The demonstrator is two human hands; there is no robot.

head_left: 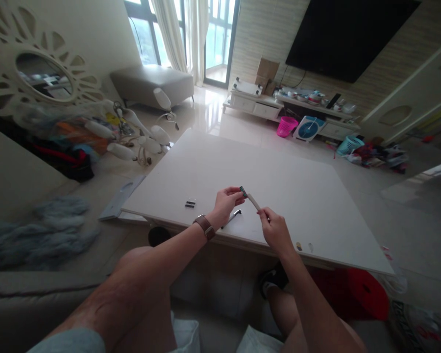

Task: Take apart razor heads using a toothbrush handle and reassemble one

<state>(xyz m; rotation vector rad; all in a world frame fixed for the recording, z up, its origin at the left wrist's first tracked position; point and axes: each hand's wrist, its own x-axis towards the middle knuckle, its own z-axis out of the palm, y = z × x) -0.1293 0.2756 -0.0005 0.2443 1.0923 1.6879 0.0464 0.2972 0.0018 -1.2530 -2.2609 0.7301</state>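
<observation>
My left hand [228, 200], with a brown-strapped watch on the wrist, pinches a small dark razor cartridge [243, 191] with a green strip. My right hand [274, 226] is closed round the lower end of a pale razor handle [253, 201]. The handle's upper tip is right by the cartridge; whether they are joined I cannot tell. Under my left hand, a dark razor [236, 214] lies on the white table [213, 162]. Farther left is a small clear pack with dark pieces [190, 203], probably cartridges.
Near the table's front edge, right of my right hand, lie a small yellowish-and-dark piece [299, 246] and a clear piece [310, 247]. A lamp with several white shades [149, 143] stands off the left edge. Something red and rounded [367, 294] sits below the right corner.
</observation>
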